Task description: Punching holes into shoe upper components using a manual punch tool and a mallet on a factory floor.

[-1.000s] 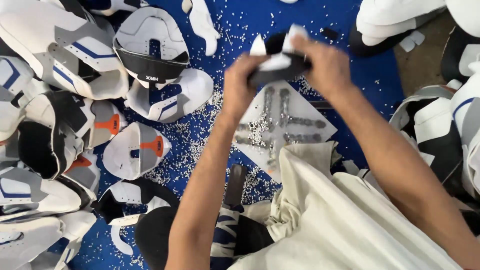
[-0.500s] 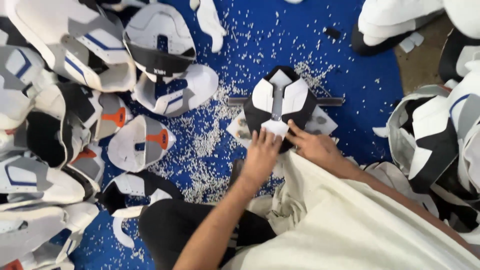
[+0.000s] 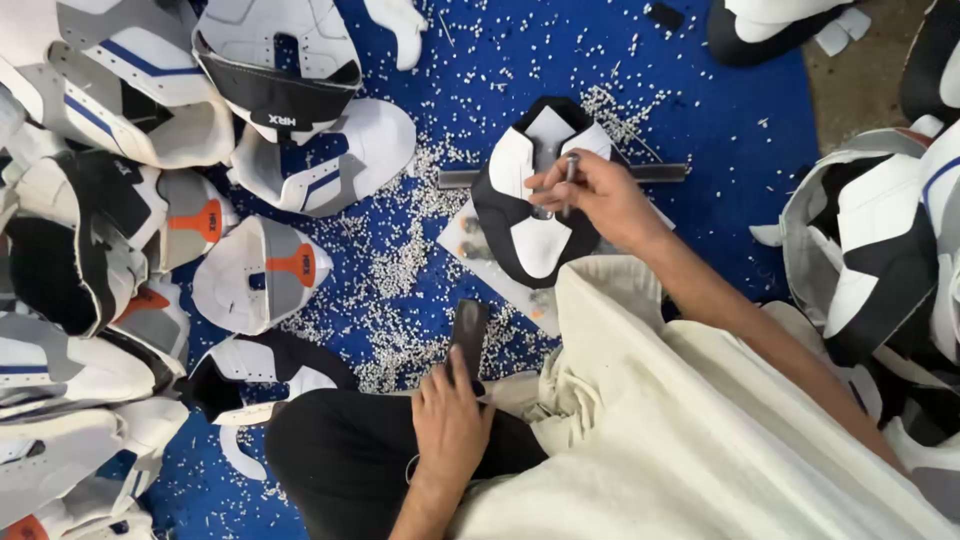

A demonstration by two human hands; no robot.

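Note:
A black and white shoe upper (image 3: 535, 225) lies flat on a pale board (image 3: 497, 275) over a blue mat. My right hand (image 3: 590, 195) holds a thin metal punch (image 3: 568, 178) upright on the upper's middle. My left hand (image 3: 450, 425) rests near my lap and grips a dark flat tool (image 3: 467, 335) by its lower end. A grey metal bar (image 3: 660, 172) lies under the upper, sticking out on both sides.
Piles of white, grey and orange shoe uppers (image 3: 260, 270) crowd the left side, and more uppers (image 3: 880, 250) are stacked on the right. Small white punched bits (image 3: 405, 260) litter the blue mat (image 3: 700, 90). My pale garment (image 3: 700, 430) covers the lower right.
Both hands held the upper raised, then laid it flat on the board. Now my right hand stands a punch on it and my left hand has dropped back to grip the dark tool.

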